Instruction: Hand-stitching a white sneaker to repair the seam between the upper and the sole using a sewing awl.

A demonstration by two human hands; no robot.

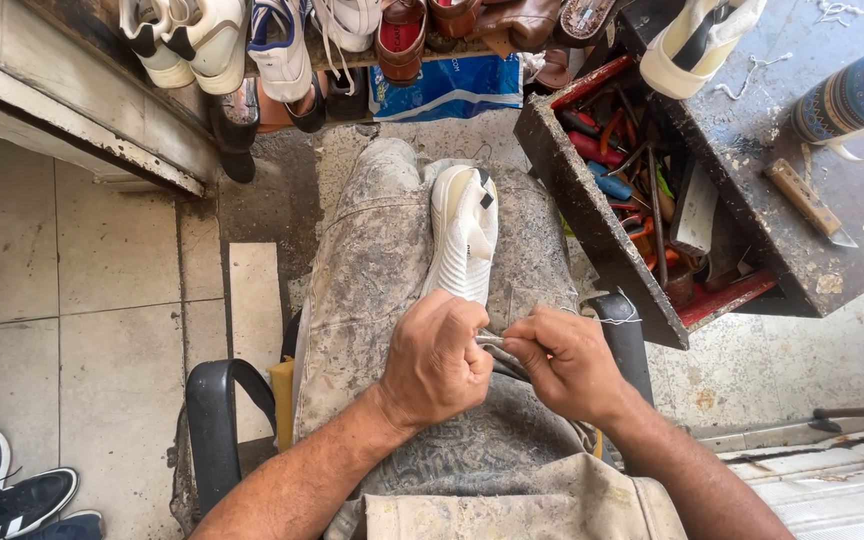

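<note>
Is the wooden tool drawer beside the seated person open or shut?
Open: the dark wooden drawer juts out from under the workbench top, exposing red-handled pliers, screwdrivers and other tools inside.

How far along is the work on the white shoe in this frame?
Done: the white shoe lies sole-up on the lap, within reach of the open tool drawer. In hand: the left hand and right hand meet at its heel end, pinching something thin; a thread trails past the right hand. Left: no finished seam shows, so how much remains cannot be told.
</note>
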